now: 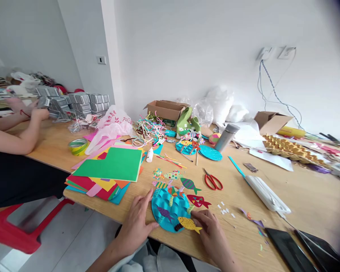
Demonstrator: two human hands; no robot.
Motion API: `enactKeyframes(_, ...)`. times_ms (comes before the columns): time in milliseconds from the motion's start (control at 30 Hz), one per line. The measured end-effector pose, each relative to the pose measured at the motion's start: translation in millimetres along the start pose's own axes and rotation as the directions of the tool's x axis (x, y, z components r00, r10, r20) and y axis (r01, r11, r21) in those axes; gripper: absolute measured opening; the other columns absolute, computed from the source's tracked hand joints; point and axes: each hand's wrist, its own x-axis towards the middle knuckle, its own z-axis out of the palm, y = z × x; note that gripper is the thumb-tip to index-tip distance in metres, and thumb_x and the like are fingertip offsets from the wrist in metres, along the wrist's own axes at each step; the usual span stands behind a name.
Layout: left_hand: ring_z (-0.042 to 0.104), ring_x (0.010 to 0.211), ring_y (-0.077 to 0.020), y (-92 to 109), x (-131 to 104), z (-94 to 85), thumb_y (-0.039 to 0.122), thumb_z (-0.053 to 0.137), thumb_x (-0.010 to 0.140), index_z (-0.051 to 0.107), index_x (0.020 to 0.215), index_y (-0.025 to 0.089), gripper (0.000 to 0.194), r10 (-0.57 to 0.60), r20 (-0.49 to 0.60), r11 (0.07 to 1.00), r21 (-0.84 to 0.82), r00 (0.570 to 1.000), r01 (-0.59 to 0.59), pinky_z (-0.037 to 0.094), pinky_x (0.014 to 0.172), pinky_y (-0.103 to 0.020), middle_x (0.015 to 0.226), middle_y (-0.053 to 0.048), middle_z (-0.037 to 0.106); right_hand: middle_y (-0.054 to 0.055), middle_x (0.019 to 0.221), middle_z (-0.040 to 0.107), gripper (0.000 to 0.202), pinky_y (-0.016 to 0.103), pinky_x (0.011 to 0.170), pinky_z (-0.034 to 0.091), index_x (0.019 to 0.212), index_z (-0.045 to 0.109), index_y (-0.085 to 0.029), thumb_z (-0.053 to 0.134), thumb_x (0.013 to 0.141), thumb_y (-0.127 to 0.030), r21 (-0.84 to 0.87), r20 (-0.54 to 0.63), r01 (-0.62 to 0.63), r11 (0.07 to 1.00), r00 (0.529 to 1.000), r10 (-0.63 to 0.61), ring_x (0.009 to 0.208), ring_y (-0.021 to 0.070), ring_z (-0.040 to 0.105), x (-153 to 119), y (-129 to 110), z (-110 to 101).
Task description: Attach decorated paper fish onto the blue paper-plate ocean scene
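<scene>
Your yellow paper fish (pixel 188 224) lies flat on the blue plate (pixel 166 204), its long body running sideways, tail toward your right hand (pixel 212 232). Those fingers (pixel 200 216) curl loosely, touching the fish. Your left hand (pixel 137 223) lies spread flat, touching the plate. Both wrists are cut off.

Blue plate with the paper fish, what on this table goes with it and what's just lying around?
In use: blue plate, yellow fish, purple fish, left hand, right hand.
Lying about: scissors, green paper, tape roll, flask, egg tray, glue bottle.
</scene>
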Motion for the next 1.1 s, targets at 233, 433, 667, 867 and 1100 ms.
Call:
enactKeyframes(233, 0.042, 0.126, -0.0279, -2.6, 1.0, 3.5, 0.014, 0.069, 0.070, 0.028, 0.146, 0.032, 0.088, -0.011, -0.039, 1.000, -0.017, 0.999, 0.010, 0.038, 0.105, -0.045, 0.133, -0.006, 0.053, 0.009, 0.090, 0.064, 0.036, 0.038, 0.082, 0.046, 0.104, 0.073, -0.021, 0.045, 0.084, -0.032, 0.092, -0.015, -0.023, 0.996, 1.000, 0.025, 0.089, 0.0237, 0.058, 0.6, -3.9, -3.7)
enactKeyframes(433, 0.049, 0.119, -0.0280, 5.2, 9.1, -1.2, 0.018, 0.073, 0.069, 0.032, 0.144, 0.029, 0.086, 0.007, -0.092, 0.999, -0.037, 0.996, -0.010, 0.043, 0.099, -0.045, 0.123, -0.008, 0.057, 0.010, 0.100, 0.068, 0.038, 0.037, 0.082, 0.048, 0.108, 0.071, -0.021, 0.048, 0.078, -0.027, 0.248, -0.032, -0.054, 0.967, 0.997, 0.063, 0.096, 0.0249, 0.062, 4.9, -6.4, -14.4)
enactKeyframes(667, 0.051, 0.116, -0.0285, 8.0, 20.7, 1.0, 0.016, 0.073, 0.070, 0.029, 0.144, 0.030, 0.087, 0.095, -0.159, 0.995, -0.025, 0.983, -0.101, 0.045, 0.097, -0.048, 0.122, -0.009, 0.057, 0.012, 0.099, 0.073, 0.038, 0.041, 0.082, 0.052, 0.100, 0.071, -0.018, 0.066, 0.074, -0.045, 0.666, 0.087, -0.191, 0.721, 0.980, 0.179, 0.092, 0.0277, 0.067, 13.4, -11.1, -21.3)
enactKeyframes(867, 0.052, 0.115, -0.0262, 15.2, 30.7, 2.8, 0.015, 0.076, 0.068, 0.025, 0.145, 0.033, 0.093, 0.113, -0.162, 0.993, -0.010, 0.980, -0.116, 0.046, 0.096, -0.044, 0.121, -0.007, 0.057, 0.009, 0.091, 0.073, 0.038, 0.035, 0.069, 0.055, 0.092, 0.068, -0.017, 0.077, 0.066, -0.042, 0.832, 0.136, -0.274, 0.482, 0.944, 0.302, 0.081, 0.0232, 0.068, 19.2, -16.4, -23.6)
enactKeyframes(1100, 0.053, 0.115, -0.0257, 24.9, 45.3, 1.2, 0.020, 0.077, 0.069, 0.031, 0.144, 0.031, 0.088, 0.152, -0.179, 0.987, -0.020, 0.972, -0.158, 0.046, 0.096, -0.042, 0.122, -0.008, 0.059, 0.004, 0.082, 0.072, 0.040, 0.030, 0.060, 0.056, 0.089, 0.062, -0.018, 0.084, 0.058, -0.030, 0.901, 0.151, -0.284, 0.329, 0.914, 0.376, 0.075, 0.0210, 0.069, 30.2, -14.3, -26.8)
